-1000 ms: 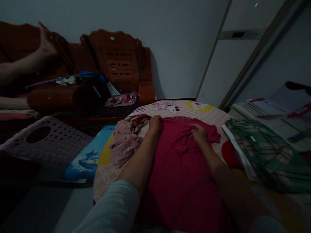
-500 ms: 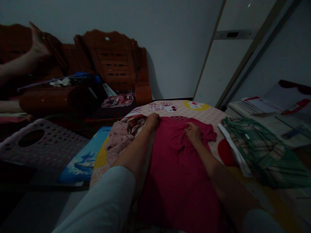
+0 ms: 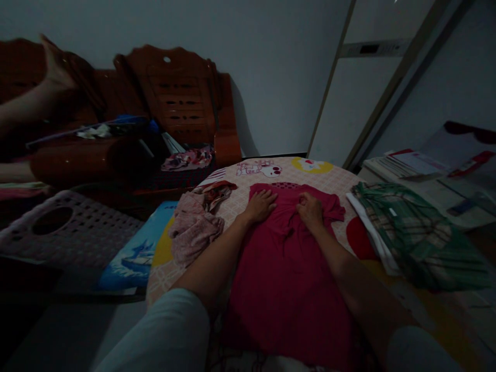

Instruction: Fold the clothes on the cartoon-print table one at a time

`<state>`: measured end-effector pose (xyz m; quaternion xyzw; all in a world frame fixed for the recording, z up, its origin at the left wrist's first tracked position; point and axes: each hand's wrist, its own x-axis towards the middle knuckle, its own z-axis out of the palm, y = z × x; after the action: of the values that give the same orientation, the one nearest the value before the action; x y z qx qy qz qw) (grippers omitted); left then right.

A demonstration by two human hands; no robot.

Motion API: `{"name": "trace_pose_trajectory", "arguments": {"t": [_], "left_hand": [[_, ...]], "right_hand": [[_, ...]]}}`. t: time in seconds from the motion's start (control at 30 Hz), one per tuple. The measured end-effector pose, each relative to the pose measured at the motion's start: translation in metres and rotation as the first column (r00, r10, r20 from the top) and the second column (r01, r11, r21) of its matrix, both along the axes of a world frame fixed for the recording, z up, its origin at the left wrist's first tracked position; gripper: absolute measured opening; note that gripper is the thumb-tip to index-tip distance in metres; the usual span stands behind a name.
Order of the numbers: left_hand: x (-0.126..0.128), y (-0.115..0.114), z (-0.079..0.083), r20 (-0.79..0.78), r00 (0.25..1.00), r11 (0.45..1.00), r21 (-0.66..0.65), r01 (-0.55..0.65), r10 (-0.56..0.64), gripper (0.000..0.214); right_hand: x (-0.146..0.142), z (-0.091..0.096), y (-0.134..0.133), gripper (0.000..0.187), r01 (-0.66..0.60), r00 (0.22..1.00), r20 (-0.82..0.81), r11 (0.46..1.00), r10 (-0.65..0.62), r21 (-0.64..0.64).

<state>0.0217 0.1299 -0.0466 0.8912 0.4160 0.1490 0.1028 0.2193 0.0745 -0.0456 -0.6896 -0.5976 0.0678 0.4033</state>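
Note:
A dark pink short-sleeved shirt (image 3: 287,289) lies spread on the round table's patterned cloth (image 3: 248,178), its neckline at the far side. My left hand (image 3: 262,205) rests flat on the shirt's upper left part, fingers spread. Near the upper right, my right hand (image 3: 310,211) pinches the shirt's fabric, and creases run from there toward the middle. A crumpled pale pink garment (image 3: 197,225) lies left of the shirt. To the right is a folded green plaid garment (image 3: 422,232) with a white cloth (image 3: 374,235) along its left edge.
Wooden seats (image 3: 178,98) stand along the wall, with a person's bare foot (image 3: 56,72) raised at the far left. A woven pink basket (image 3: 96,227) and a blue bag (image 3: 135,258) are left of the table. Papers (image 3: 414,163) lie at the right.
My left hand has moved right from the shirt's upper left edge and now lies flat on it. The shirt's left shoulder has folded inward. My right hand stays at nearly the same spot.

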Motion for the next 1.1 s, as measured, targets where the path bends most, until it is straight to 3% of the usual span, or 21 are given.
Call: {"name": "trace_pose_trajectory", "arguments": {"t": [0.17, 0.27, 0.37, 0.47, 0.57, 0.77, 1.1], "left_hand": [[-0.002, 0.001, -0.003, -0.02, 1.0, 1.0, 0.0, -0.023, 0.023, 0.053], [-0.001, 0.0, -0.003, -0.021, 1.0, 1.0, -0.003, -0.01, 0.01, 0.055], [-0.001, 0.0, -0.004, -0.006, 1.0, 1.0, -0.004, -0.013, 0.012, 0.054], [-0.001, 0.0, -0.004, 0.027, 0.999, 1.0, -0.015, -0.018, 0.018, 0.053], [-0.001, -0.001, -0.002, 0.031, 0.999, 0.999, -0.029, -0.019, 0.02, 0.052], [0.001, -0.002, 0.0, -0.057, 0.997, 0.999, 0.001, -0.05, 0.05, 0.055], [0.003, -0.001, 0.003, -0.191, 0.979, 0.996, 0.062, -0.057, 0.068, 0.058]], "right_hand": [[0.004, 0.015, -0.001, 0.031, 0.009, 0.995, 0.097, 0.998, -0.015, 0.062], [0.007, 0.039, -0.005, 0.021, -0.142, 0.983, 0.129, 0.986, 0.13, 0.089], [0.004, 0.058, -0.019, 0.02, -0.386, 0.907, 0.15, 0.919, 0.394, -0.079], [-0.005, 0.06, -0.042, 0.033, -0.5, 0.83, 0.128, 0.825, 0.543, -0.262], [-0.014, 0.05, -0.062, 0.031, -0.511, 0.826, 0.071, 0.795, 0.56, -0.328], [-0.016, 0.038, -0.083, 0.016, -0.455, 0.874, -0.014, 0.81, 0.485, -0.369], [-0.021, 0.032, -0.093, 0.015, -0.347, 0.883, 0.128, 0.812, 0.452, -0.469]]}}
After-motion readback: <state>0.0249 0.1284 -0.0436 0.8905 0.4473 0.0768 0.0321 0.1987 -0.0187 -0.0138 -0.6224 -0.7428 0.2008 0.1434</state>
